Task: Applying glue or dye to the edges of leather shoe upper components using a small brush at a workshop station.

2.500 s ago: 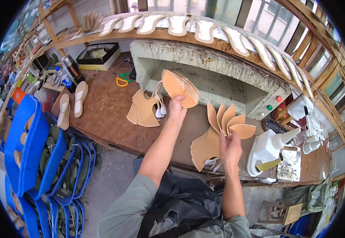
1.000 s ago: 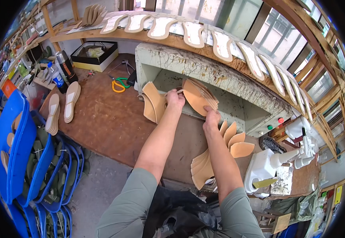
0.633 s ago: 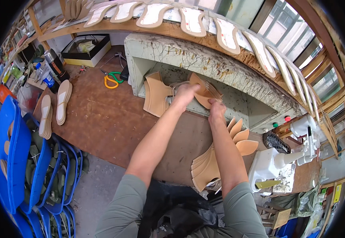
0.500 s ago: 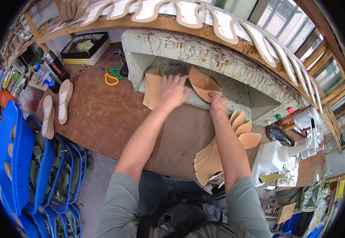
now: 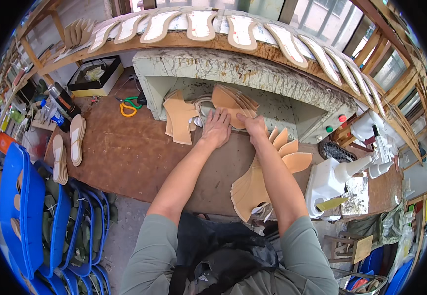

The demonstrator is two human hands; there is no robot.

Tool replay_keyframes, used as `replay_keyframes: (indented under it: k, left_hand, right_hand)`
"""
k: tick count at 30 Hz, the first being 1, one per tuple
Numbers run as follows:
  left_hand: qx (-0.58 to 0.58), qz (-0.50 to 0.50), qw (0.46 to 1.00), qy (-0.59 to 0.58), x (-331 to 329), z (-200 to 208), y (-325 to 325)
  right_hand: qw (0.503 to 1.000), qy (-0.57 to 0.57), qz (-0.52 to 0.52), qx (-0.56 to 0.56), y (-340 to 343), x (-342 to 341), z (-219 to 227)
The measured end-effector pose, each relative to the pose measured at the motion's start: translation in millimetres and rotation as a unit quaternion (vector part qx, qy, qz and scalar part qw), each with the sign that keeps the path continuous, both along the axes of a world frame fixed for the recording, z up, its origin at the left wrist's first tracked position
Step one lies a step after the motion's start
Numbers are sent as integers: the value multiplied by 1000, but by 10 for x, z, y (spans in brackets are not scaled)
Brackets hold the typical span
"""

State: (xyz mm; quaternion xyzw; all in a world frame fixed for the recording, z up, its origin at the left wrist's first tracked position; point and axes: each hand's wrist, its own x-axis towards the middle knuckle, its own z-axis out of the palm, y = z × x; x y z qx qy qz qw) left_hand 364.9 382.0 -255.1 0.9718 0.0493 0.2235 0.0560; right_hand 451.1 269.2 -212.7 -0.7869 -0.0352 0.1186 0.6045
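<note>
A fanned stack of tan shoe-upper pieces [image 5: 233,101] lies in the opening of the pale box-shaped cabinet [image 5: 149,88]. My right hand [image 5: 253,126] grips its near right edge between thumb and fingers. Against the stack's near left edge rests my left hand [image 5: 216,130], fingers stretched out and holding nothing. Left of it are a few more tan pieces [image 5: 178,115], lying half inside the opening. Whitish strap-like loops [image 5: 203,104] show between the two groups. Under my right forearm another fan of tan pieces [image 5: 248,184] is spread on the brown bench, partly hidden.
Insoles [image 5: 201,25] line the shelf above. On the bench's left are insole stacks [image 5: 77,132], orange-and-green-handled scissors [image 5: 129,107], a dark flask [image 5: 63,98] and an open box [image 5: 95,76]. White plastic bottles [image 5: 324,182] stand right; blue bins [image 5: 24,211] stand lower left.
My left hand has left the left-hand pieces and come against the near edge of the right-hand stack. My right hand stays on that stack. The whole view has shifted slightly.
</note>
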Motion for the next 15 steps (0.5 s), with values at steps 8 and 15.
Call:
replay_keyframes:
  k: [8,15]
  left_hand:
    - [-11,58,998,13,-85,1,13]
    - [-437,57,891,110,-492,349,-840]
  right_hand:
    - [983,-175,36,49,-1781,-819,380]
    - [964,-191,23,-184,-2391,-1240,-26]
